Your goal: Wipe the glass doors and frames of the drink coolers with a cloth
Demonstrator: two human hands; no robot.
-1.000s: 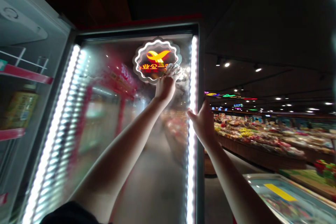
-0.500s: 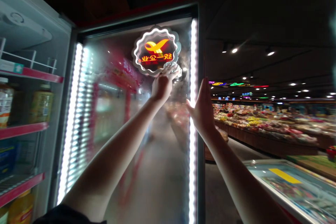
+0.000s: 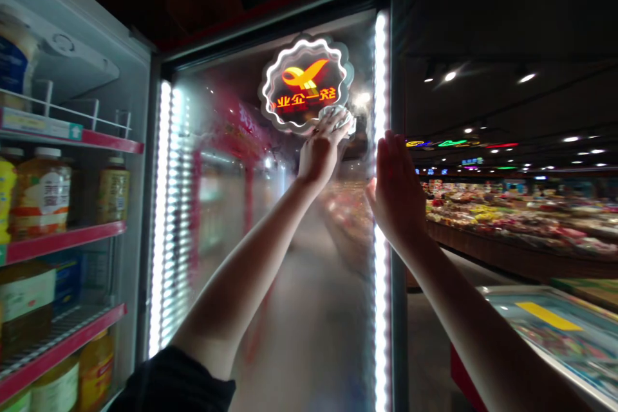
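Observation:
A fogged glass door (image 3: 309, 270) with bright light strips down both sides fills the middle of the head view. Near its top is a lit sign (image 3: 308, 85) with a scalloped white edge and an orange emblem. My left hand (image 3: 321, 151) presses a crumpled pale cloth (image 3: 338, 119) to the glass at the sign's lower right edge. At the door's right frame, my right hand (image 3: 398, 190) lies against the edge with fingers stretched upward, holding nothing between them.
Fridge shelves (image 3: 67, 241) with bottles (image 3: 43, 196) stand at the left. On the right are a glass-topped chest freezer (image 3: 550, 328) and, behind it, long produce displays (image 3: 502, 222). Ceiling lights shine above them.
The view has turned left, so the door, sign and both hands appear further right and more of the shelves shows. My left hand stays on the cloth near the sign.

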